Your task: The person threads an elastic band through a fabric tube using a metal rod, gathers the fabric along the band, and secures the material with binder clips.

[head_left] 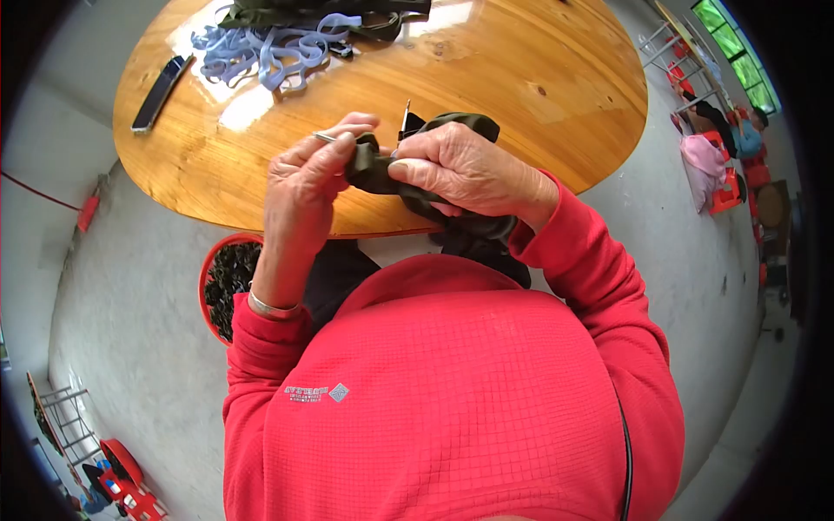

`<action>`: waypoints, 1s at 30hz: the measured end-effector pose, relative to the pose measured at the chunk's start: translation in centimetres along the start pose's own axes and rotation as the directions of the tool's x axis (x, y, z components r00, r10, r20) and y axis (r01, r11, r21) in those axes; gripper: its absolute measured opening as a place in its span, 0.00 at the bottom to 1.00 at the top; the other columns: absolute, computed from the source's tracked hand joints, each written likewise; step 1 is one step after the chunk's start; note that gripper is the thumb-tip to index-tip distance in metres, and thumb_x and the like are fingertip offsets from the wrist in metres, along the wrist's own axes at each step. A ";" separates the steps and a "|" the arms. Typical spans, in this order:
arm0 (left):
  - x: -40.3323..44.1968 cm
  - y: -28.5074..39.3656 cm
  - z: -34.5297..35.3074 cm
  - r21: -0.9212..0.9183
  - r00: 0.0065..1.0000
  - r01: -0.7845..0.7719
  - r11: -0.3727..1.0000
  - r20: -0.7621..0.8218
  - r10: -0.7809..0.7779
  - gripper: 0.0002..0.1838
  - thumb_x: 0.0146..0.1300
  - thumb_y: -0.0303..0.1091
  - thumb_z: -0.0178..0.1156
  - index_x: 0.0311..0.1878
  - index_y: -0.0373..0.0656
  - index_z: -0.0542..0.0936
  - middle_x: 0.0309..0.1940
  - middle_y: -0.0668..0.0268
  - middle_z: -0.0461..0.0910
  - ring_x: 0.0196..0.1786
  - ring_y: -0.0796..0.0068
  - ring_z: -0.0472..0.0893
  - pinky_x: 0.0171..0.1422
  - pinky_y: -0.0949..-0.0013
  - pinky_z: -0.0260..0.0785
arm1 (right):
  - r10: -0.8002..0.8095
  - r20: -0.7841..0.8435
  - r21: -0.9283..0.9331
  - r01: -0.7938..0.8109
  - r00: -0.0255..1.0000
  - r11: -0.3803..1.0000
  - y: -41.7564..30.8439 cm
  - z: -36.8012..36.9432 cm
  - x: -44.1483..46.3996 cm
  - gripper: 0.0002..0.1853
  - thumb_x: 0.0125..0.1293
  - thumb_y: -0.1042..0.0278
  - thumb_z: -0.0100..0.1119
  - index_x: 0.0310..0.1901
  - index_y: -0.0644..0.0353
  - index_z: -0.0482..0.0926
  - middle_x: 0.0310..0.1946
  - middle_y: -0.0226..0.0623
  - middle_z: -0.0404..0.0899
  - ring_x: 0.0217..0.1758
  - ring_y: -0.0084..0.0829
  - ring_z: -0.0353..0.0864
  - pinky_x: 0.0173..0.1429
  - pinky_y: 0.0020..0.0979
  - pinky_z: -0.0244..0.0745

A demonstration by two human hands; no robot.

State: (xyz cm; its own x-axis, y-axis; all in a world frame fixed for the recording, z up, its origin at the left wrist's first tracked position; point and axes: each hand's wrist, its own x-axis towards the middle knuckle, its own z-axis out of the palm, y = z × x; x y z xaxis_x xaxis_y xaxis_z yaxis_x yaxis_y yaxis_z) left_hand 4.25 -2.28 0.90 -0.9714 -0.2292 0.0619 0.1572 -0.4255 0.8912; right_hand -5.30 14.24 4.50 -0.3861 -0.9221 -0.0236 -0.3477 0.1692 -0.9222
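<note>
A strip of dark olive fabric (372, 174) stretches between my two hands above the near edge of the table. My left hand (304, 178) is closed, its thumb and fingers pinching the strip's left end. From between those fingers pokes a thin metal rod (324, 136), whose kind I cannot make out. Thumb against fingers, my right hand (473, 174) grips the other part of the fabric, which bunches behind and below it. A slim pointed tool with a dark part (407, 122) stands up just beyond the right fingertips; whether that hand holds it is unclear.
On the round wooden table (556, 122) lie a dark phone (162, 94), tangled pale blue straps (269, 56) and more olive fabric (295, 12). A red basin (207, 291) of dark pieces stands below left. Metal frames and a pink bag (702, 161) are off right.
</note>
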 end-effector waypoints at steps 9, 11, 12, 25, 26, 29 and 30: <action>0.6 2.2 -3.3 0.020 0.980 -0.038 0.999 0.197 0.033 0.12 0.65 0.34 0.54 0.38 0.33 0.80 0.35 0.59 0.81 0.26 0.79 0.77 0.26 0.80 0.64 | -0.156 -0.040 -0.116 0.151 0.987 0.982 -0.5 0.6 -2.1 0.19 0.66 0.56 0.51 0.30 0.67 0.75 0.14 0.35 0.68 0.18 0.28 0.68 0.25 0.31 0.64; 0.6 1.7 -2.1 0.017 0.975 -0.035 0.999 0.221 0.030 0.12 0.65 0.34 0.53 0.38 0.34 0.80 0.35 0.58 0.81 0.25 0.79 0.77 0.26 0.80 0.64 | -0.059 -0.013 0.025 0.059 0.998 0.998 -0.9 0.7 -2.1 0.18 0.67 0.56 0.52 0.31 0.66 0.76 0.15 0.31 0.69 0.18 0.22 0.67 0.24 0.26 0.64; 1.0 1.8 -1.4 -0.009 0.977 -0.091 0.996 0.194 0.091 0.12 0.66 0.34 0.53 0.38 0.34 0.80 0.35 0.58 0.81 0.26 0.78 0.76 0.27 0.79 0.65 | -0.035 0.007 0.188 0.033 0.999 0.982 -0.6 0.9 -1.7 0.17 0.67 0.57 0.52 0.33 0.66 0.76 0.16 0.30 0.70 0.18 0.19 0.67 0.24 0.24 0.64; 4.4 5.4 -5.2 -0.406 0.978 -0.177 0.896 -0.174 0.114 0.14 0.70 0.39 0.45 0.45 0.40 0.75 0.37 0.60 0.79 0.48 0.55 0.78 0.52 0.54 0.72 | 0.017 -0.015 0.444 -0.009 1.000 0.896 -0.7 2.4 0.2 0.13 0.66 0.61 0.54 0.42 0.63 0.75 0.24 0.33 0.78 0.17 0.17 0.72 0.22 0.18 0.67; 4.4 5.8 -4.0 -0.364 0.955 -0.184 0.913 -0.284 0.079 0.14 0.70 0.38 0.44 0.45 0.38 0.74 0.35 0.59 0.78 0.46 0.55 0.79 0.51 0.52 0.71 | -0.066 -0.163 0.214 0.101 0.984 0.972 -0.2 2.6 1.3 0.13 0.65 0.61 0.55 0.42 0.63 0.76 0.23 0.31 0.77 0.18 0.16 0.72 0.23 0.19 0.67; 5.6 3.6 -4.0 -0.437 0.986 -0.161 0.885 -0.040 0.160 0.14 0.71 0.36 0.42 0.42 0.32 0.70 0.29 0.59 0.75 0.33 0.59 0.78 0.47 0.53 0.73 | -0.214 -0.259 -0.078 0.201 0.942 0.977 0.0 3.3 3.1 0.13 0.64 0.59 0.56 0.38 0.63 0.75 0.21 0.27 0.73 0.19 0.14 0.71 0.24 0.18 0.66; 5.9 4.2 -3.9 -0.439 0.986 -0.166 0.883 -0.064 0.154 0.14 0.71 0.35 0.41 0.42 0.32 0.70 0.27 0.59 0.74 0.30 0.61 0.76 0.45 0.54 0.73 | -0.130 -0.202 0.009 0.135 0.971 0.991 -0.5 3.4 3.2 0.13 0.64 0.59 0.57 0.37 0.63 0.74 0.20 0.26 0.73 0.19 0.14 0.71 0.24 0.18 0.66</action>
State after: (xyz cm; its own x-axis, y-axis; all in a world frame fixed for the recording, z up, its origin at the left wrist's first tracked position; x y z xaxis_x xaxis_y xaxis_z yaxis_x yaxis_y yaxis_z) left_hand -0.12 -8.90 3.26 -0.9223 -0.3474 0.1695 0.3784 -0.7216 0.5798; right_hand -3.48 10.04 3.60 -0.5024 -0.8466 0.1755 -0.3893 0.0403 -0.9202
